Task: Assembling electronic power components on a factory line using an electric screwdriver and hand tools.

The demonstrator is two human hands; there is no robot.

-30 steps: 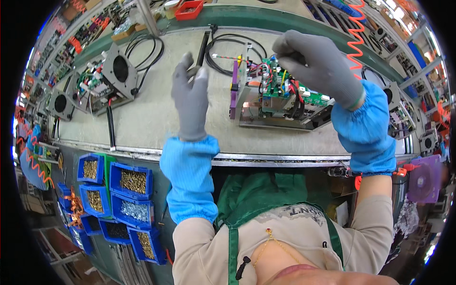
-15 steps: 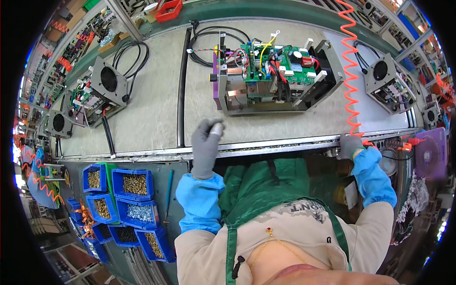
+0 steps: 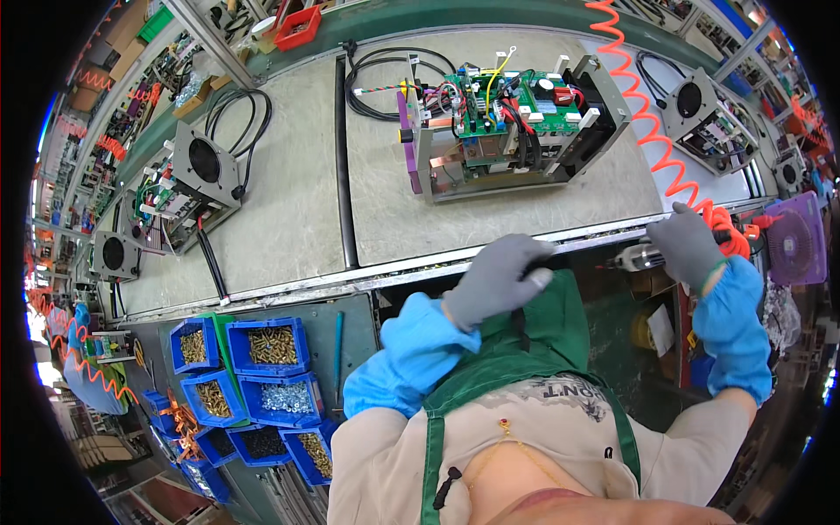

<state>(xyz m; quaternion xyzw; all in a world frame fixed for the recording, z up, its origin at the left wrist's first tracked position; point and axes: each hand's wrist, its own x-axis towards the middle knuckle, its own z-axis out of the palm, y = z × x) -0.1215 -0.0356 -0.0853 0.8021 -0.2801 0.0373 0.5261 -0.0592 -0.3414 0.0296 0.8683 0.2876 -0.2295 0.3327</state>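
Note:
My right hand (image 3: pixel 689 248), in a grey glove, is wrapped round a silver and dark power screwdriver (image 3: pixel 640 256) just off the workbench's front edge. The tool lies sideways, its tip toward my left hand. An orange coiled hose (image 3: pixel 723 229) bunches up behind that hand. My left hand (image 3: pixel 500 278), gloved too, hovers before the bench edge with fingers stretched rightward and the thumb apart; nothing shows between them. Beyond it, on the bench, sits an open metal-framed electronic unit (image 3: pixel 490 179) with a green circuit board (image 3: pixel 551 114), coloured wires and a dark fan end.
Blue bins (image 3: pixel 273 344) of brass and silver fasteners stand at the lower left, beside a teal rod (image 3: pixel 339 354). Similar fan units (image 3: pixel 203 164) rest at the left and far right (image 3: pixel 700 118). A black strip (image 3: pixel 345 166) crosses the bench. A purple fan (image 3: pixel 794 241) stands at right.
My left hand has moved right and its fingers have straightened from a curl. My right hand has risen with the screwdriver, now plainly visible, and the hose has bunched up. The view has shifted slightly.

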